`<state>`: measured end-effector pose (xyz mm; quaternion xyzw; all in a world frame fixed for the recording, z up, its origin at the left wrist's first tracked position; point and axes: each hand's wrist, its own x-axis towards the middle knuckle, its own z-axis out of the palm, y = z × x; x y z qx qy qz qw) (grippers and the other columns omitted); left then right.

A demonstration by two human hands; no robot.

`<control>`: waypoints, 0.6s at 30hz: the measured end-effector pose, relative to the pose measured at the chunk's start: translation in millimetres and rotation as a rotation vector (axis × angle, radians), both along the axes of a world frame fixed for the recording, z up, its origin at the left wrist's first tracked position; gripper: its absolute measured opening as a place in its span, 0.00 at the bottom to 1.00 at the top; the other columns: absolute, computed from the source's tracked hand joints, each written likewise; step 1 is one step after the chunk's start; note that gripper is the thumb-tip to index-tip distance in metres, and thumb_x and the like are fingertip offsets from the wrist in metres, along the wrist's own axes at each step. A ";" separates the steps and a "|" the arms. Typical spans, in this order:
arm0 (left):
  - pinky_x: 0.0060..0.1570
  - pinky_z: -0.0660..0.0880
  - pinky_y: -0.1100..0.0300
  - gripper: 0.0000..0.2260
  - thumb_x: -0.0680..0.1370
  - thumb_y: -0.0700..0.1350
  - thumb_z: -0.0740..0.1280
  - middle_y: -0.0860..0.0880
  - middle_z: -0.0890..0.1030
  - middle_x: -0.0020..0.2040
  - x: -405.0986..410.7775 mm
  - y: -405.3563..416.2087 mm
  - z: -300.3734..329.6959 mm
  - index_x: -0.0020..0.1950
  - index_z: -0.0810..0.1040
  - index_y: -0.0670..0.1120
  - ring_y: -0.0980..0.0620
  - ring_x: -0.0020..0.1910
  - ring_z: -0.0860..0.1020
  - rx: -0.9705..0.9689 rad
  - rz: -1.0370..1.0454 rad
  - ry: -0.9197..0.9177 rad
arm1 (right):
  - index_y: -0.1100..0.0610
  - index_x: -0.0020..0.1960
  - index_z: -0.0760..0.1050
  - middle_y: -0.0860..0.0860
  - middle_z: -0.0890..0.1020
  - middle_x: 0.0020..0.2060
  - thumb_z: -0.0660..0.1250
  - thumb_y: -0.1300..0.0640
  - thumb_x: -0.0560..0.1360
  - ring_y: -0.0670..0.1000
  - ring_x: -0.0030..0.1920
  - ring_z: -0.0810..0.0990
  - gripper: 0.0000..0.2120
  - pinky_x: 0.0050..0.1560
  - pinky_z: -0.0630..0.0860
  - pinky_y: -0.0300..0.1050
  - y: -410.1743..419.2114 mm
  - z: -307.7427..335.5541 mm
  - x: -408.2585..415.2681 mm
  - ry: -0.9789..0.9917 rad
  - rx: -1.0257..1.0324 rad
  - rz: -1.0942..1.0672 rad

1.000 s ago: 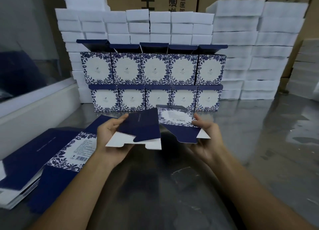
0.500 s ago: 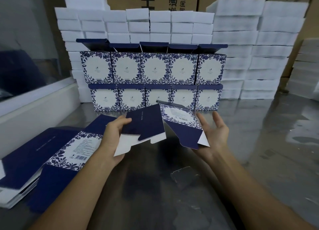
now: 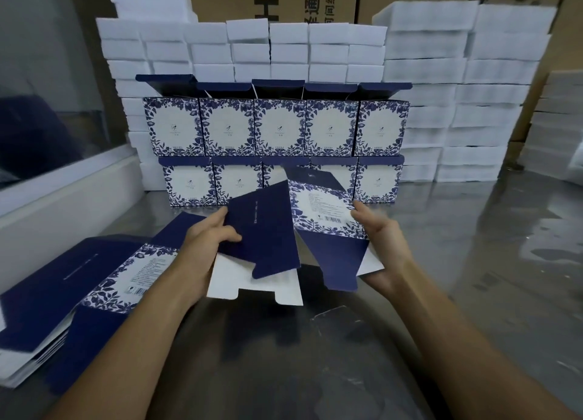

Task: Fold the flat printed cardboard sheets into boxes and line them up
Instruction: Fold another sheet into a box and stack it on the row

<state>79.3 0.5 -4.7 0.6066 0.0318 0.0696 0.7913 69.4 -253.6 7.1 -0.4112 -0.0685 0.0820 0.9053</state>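
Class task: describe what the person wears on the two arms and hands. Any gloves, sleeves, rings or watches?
Nothing shows: the left hand and right hand are bare, with no gloves, rings or watches. Both forearms are bare to the frame edge, with no sleeve in view.

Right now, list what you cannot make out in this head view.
- Bottom-row middle boxes: partly hidden by the half-opened sheet held between the left hand and right hand.
- Print on the sheet's label panel: too small to read.
- Flat sheet stack: cut off by the left edge, so no count.
- Brown cartons: lettering cut off by the top edge.
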 end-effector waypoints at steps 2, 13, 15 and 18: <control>0.31 0.78 0.65 0.31 0.74 0.33 0.62 0.56 0.81 0.55 -8.0 -6.4 3.4 0.77 0.64 0.45 0.62 0.37 0.83 -0.096 -0.109 -0.005 | 0.56 0.61 0.83 0.56 0.85 0.57 0.63 0.51 0.79 0.57 0.50 0.86 0.17 0.47 0.83 0.51 3.3 -0.5 -2.1 0.015 0.038 -0.010; 0.67 0.64 0.47 0.26 0.75 0.62 0.63 0.45 0.72 0.63 -22.5 -38.5 -0.1 0.62 0.80 0.43 0.41 0.58 0.72 -0.286 -0.396 -0.081 | 0.38 0.79 0.47 0.38 0.81 0.51 0.64 0.37 0.76 0.40 0.56 0.79 0.38 0.68 0.69 0.43 47.3 -15.0 -18.1 -0.421 -0.621 -0.040; 0.62 0.74 0.48 0.25 0.75 0.64 0.61 0.45 0.80 0.63 -22.4 -36.9 -1.0 0.62 0.82 0.49 0.44 0.61 0.79 -0.240 -0.410 -0.138 | 0.41 0.80 0.37 0.37 0.74 0.65 0.69 0.46 0.73 0.30 0.60 0.74 0.50 0.63 0.70 0.28 45.1 -22.3 -14.6 -0.513 -0.746 -0.010; 0.52 0.80 0.53 0.25 0.74 0.66 0.62 0.46 0.82 0.60 -25.0 -35.7 1.8 0.60 0.83 0.52 0.46 0.59 0.81 -0.177 -0.337 -0.139 | 0.40 0.81 0.44 0.41 0.67 0.75 0.75 0.47 0.72 0.38 0.72 0.68 0.50 0.70 0.69 0.38 45.6 -23.6 -13.5 -0.500 -0.772 -0.032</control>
